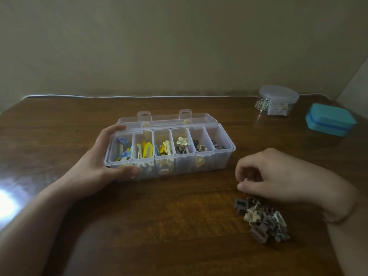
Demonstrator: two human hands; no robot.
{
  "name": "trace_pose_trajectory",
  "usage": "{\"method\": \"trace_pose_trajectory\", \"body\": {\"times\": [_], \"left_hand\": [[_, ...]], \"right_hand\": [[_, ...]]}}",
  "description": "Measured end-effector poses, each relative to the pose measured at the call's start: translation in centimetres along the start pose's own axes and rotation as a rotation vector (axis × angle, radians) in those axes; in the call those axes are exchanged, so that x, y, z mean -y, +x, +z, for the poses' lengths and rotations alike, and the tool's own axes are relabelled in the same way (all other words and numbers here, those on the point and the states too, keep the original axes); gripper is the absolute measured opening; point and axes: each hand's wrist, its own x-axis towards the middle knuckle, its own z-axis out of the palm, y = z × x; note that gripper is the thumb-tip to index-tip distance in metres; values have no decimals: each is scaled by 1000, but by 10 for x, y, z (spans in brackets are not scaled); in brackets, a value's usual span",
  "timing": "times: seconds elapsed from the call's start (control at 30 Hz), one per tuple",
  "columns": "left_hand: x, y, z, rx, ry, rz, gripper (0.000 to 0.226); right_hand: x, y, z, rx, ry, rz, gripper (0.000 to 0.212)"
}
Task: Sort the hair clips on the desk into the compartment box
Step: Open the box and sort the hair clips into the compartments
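A clear plastic compartment box [227, 156] stands open in the middle of the desk, its lid folded back. Its compartments hold blue, yellow, cream-flower and brown clips. My left hand [99, 162] grips the box's left end, thumb on the front wall and fingers over the back rim. A pile of loose hair clips [262, 220], mostly grey-brown with one cream flower clip, lies at the front right. My right hand [272, 174] hovers just above and behind the pile, fingers curled, pinching something small and pale that I cannot make out.
A round clear tub [278, 100] with a lid and small trinkets stands at the back right. A teal case [330, 119] lies beside it near the right edge. Bright glare marks the desk's left side. A wall runs behind the desk.
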Motion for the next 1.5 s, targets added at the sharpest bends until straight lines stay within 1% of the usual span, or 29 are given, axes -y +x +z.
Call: {"method": "trace_pose_trajectory", "body": {"times": [0.03,0.07,0.17,0.2,0.23,0.27,0.33,0.4,0.47,0.53,0.57,0.6,0.7,0.73,0.77,0.8,0.87,0.97,1.03,1.07,1.13,1.2,1.23,1.27,1.3,1.37,1.4,1.5], "left_hand": [[1,0,0,3,0,2,114],[1,0,0,5,-3,2,114],[3,1,1,6,-14,-1,107],[3,1,0,7,-16,1,105],[3,1,0,9,-17,3,106],[2,1,0,10,-20,3,108],[2,0,0,10,-25,2,107],[3,0,1,5,-23,3,103],[3,0,1,1,-16,7,102],[4,0,1,-3,-7,6,102],[4,0,1,-6,-3,6,102],[4,1,0,-8,-2,5,103],[3,0,1,-3,-9,0,105],[3,1,1,-4,-10,0,106],[3,1,1,-4,-8,1,106],[3,1,1,-2,-5,0,107],[1,0,0,0,-2,-3,111],[1,0,0,0,-4,-2,114],[1,0,0,0,-8,-2,113],[2,0,0,0,-12,1,110],[3,0,-1,5,-28,3,104],[4,1,-2,9,-50,6,100],[4,1,-3,8,-60,8,99],[4,1,-3,7,-70,12,98],[5,0,-3,9,-79,18,98],[4,0,-2,16,-86,27,99],[4,0,-2,19,-87,28,99],[3,0,-3,35,-48,18,101]], "right_hand": [[-1,-2,-3,-61,38,-25,7],[-2,-2,-7,-171,94,-58,10],[5,10,-9,-614,352,-154,12],[7,19,-6,-710,381,-164,11],[8,30,-1,-766,371,-162,12],[7,41,5,-783,349,-151,13],[1,58,14,-742,308,-125,16],[-4,65,18,-720,297,-147,18],[-4,58,14,-731,324,-190,17],[-6,39,5,-665,306,-167,14],[-9,28,1,-581,266,-137,11],[-12,17,-2,-470,216,-107,13],[-11,-2,-6,-44,51,-51,27],[-8,-4,-5,83,7,-48,31],[-4,-5,-2,174,-21,-52,33],[1,-5,0,223,-40,-61,33],[8,-4,5,223,-69,-98,29],[13,-1,8,114,-93,-168,21],[16,1,5,4,-9,-225,21],[17,3,3,-88,88,-254,21],[19,11,2,-344,292,-303,20],[22,24,5,-591,383,-315,16],[23,33,7,-668,387,-293,14],[24,41,10,-705,375,-261,13],[23,50,13,-707,347,-222,13],[22,61,19,-654,285,-177,16],[21,63,21,-645,265,-187,17],[19,49,12,-749,245,-210,14]]}}
